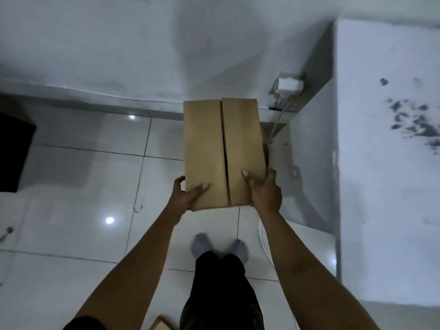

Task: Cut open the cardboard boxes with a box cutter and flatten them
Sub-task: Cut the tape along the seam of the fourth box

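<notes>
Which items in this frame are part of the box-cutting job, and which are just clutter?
Job:
- cardboard box, held by left hand and right hand
- cardboard piece at bottom edge

Clutter:
- wall socket
- white cable
- dark object

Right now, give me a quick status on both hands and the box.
Left hand and right hand both grip the cardboard box at its near end. Box held above the tiled floor, top flaps closed, seam showing. No cutter in view.

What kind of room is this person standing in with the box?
Probably a plain room in a home, though I can't be sure. The floor is shiny white tile, the wall is bare white, and a power outlet with a cable sits low near the corner.
</notes>
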The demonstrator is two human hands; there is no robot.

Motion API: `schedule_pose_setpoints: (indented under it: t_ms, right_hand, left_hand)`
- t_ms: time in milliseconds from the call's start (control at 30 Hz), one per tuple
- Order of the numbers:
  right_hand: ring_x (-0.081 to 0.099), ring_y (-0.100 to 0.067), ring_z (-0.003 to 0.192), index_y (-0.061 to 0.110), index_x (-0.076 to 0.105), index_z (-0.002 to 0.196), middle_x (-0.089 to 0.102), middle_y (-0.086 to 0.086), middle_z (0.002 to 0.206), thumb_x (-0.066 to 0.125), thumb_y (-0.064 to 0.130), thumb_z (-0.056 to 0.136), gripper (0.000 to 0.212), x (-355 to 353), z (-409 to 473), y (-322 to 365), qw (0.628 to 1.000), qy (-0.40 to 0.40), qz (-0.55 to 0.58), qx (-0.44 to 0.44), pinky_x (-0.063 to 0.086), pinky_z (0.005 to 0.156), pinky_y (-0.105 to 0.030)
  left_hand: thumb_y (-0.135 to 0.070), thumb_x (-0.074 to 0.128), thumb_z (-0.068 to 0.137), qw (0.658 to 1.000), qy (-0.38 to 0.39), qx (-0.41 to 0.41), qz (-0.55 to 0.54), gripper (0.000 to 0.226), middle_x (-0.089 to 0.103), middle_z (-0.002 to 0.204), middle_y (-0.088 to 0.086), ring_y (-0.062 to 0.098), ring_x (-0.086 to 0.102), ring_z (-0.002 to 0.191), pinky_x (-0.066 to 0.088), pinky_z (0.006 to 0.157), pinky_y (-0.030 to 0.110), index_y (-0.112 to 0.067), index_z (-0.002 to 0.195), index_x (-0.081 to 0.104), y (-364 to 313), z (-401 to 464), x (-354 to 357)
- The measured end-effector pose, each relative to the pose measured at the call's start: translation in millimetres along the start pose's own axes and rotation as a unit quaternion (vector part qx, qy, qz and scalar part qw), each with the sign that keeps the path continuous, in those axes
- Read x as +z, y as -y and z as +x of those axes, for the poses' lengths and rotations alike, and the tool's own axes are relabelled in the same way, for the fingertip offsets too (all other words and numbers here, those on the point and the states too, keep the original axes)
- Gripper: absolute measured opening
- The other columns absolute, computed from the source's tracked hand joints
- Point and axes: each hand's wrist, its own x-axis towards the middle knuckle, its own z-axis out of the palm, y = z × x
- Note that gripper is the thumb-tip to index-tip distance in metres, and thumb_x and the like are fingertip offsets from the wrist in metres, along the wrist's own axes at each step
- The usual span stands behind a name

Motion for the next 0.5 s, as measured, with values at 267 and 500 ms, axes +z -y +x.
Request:
schedule_pose_setpoints:
  t_ms: [267, 500]
  right_hand:
    - [0.067, -0.032, 0.1, 0.018, 0.041, 0.137, 0.067, -0.008, 0.114, 0.053, 0.071, 0.087, 0.074, -103.9, -108.9, 80.7, 0.993, -0.002, -0.038, -0.11, 0.053, 0.076, -0.036]
    - [0.068, -0.024, 0.1, 0.022, 0.042, 0.138, 0.069, -0.004, 0.115, 0.056, 0.069, 0.087, 0.07, -176.5, -172.8, 95.9, 0.991, -0.022, -0.005, -0.132, 0.053, 0.075, -0.03]
  left_hand:
    - [-0.059, 0.089, 0.046, 0.999, -0.007, 0.044, 0.012, 0.114, 0.057, 0.128, 0.002, 0.021, 0.064, 0.106, 0.059, 0.069, 0.039, -0.029, 0.14, 0.032, -97.1, -133.7, -30.8]
    - [-0.063, 0.088, 0.041, 0.996, 0.026, 0.082, 0.017, 0.123, 0.056, 0.128, 0.001, 0.021, 0.063, 0.105, 0.06, 0.074, 0.042, -0.028, 0.144, 0.031, -131.9, -207.6, -23.3]
